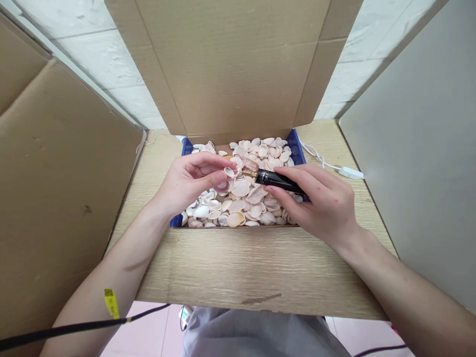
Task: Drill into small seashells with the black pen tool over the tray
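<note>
We reach both forearms (pixel 137 248) inward over a blue-sided box (pixel 297 148) of shells (pixel 256 210). Our left hand (pixel 186 181) pinches 1 small shell (pixel 229 172) between thumb and fingers above the heap. Our right hand (pixel 323 198), palm down, grips a black tool (pixel 278 181), its brass tip (pixel 248 173) pointing left, close by that shell; contact we cannot tell.

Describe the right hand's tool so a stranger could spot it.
Find the open box of pale shells on the wooden table. Above it, the right hand grips the tool, pointing toward the left hand. Its black barrel and gold-coloured tip stand out against the shells.
</note>
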### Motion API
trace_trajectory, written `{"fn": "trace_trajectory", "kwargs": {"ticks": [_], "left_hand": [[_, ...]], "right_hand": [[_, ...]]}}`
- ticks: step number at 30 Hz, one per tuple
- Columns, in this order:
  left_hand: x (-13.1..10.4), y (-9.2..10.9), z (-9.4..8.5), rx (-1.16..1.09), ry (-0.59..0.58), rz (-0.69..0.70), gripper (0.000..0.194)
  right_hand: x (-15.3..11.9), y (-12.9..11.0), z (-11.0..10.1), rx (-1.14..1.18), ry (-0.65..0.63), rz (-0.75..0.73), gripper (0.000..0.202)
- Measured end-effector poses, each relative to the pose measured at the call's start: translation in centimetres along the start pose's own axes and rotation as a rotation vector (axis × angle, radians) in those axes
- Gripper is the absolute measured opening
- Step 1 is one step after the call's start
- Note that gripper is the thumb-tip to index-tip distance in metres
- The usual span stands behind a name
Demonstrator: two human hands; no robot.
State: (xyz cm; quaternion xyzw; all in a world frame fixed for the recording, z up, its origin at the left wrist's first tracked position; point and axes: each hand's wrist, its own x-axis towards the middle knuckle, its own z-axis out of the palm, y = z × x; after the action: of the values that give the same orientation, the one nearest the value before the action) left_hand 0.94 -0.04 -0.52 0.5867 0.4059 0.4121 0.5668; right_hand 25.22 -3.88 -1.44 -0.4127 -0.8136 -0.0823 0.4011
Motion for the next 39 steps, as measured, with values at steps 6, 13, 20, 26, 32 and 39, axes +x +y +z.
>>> {"fn": "trace_trajectory", "kwargs": {"ticks": [6,13,20,26,32,39], "left_hand": [[0.04,0.08,0.11,-0.014,0.005,0.006,0.019],[0.04,0.04,0.12,-0.048,0.008,-0.001,0.017],[0.06,0.44,0.26,0.017,0.026,-0.039,0.015],[0.07,0.81,0.65,0.028,0.022,-0.045,0.015],[-0.01,0.65,0.58,0.056,0.033,-0.051,0.016],[0.03,0.63,0.61,0.124,0.049,-0.055,0.020]], "right_hand": [[0.05,-0.04,0.01,-0.014,0.010,-0.011,0.019],[0.00,0.00,0.06,-0.018,0.009,-0.005,0.019],[-0.17,0.06,0.11,-0.027,0.022,-0.042,0.021],[-0.03,0.10,-0.02,-0.042,0.025,-0.055,0.022],[-0.23,0.12,0.18,-0.032,0.016,-0.034,0.020],[-0.30,0.05,0.20,-0.032,-0.006,-0.023,0.020]]}}
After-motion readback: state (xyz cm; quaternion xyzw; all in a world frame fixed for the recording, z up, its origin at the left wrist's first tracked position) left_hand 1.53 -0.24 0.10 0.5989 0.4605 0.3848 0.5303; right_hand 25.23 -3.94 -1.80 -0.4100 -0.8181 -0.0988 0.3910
